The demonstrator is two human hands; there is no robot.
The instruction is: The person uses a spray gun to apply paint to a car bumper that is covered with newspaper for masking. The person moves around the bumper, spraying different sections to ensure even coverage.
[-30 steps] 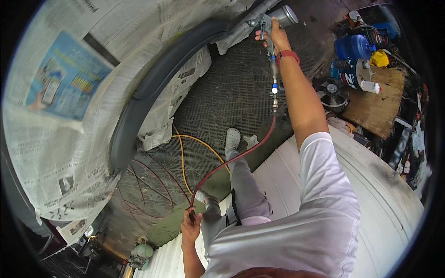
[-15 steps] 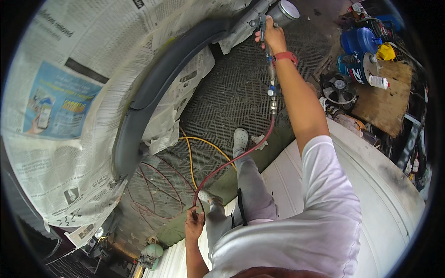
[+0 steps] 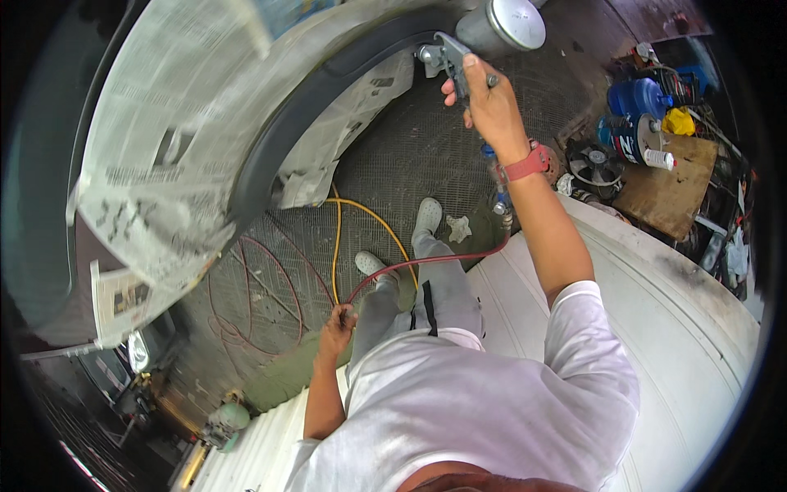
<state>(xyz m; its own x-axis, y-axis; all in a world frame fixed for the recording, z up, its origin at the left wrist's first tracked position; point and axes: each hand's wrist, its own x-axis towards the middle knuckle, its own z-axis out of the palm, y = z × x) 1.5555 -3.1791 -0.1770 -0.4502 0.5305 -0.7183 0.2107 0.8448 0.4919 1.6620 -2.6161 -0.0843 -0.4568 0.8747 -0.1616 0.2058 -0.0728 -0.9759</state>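
My right hand (image 3: pixel 494 107) is closed around the grip of a metal spray gun (image 3: pixel 456 66) with a silver cup (image 3: pixel 515 23) on it. Its nozzle points left, toward a dark grey wheel-arch trim (image 3: pixel 299 123) on a car panel; the gap between them is hard to judge. Newspaper (image 3: pixel 184 135) covers the panel on both sides of the trim. From the gun's fittings a red air hose (image 3: pixel 426 262) curves down to my left hand (image 3: pixel 334 330), which is closed around it near my left leg.
A yellow hose (image 3: pixel 338 238) and more loops of red hose lie on the dark floor. At right are a fan (image 3: pixel 596 166), a blue water jug (image 3: pixel 638 98), a paint can (image 3: pixel 627 135) and a wooden board (image 3: pixel 676 189). A white panel (image 3: pixel 656 328) stands close on my right.
My right hand and the spray gun appear larger and lower in view, with the nozzle closer to the trim's upper end. My left hand appears higher with the hose. The whole view has shifted.
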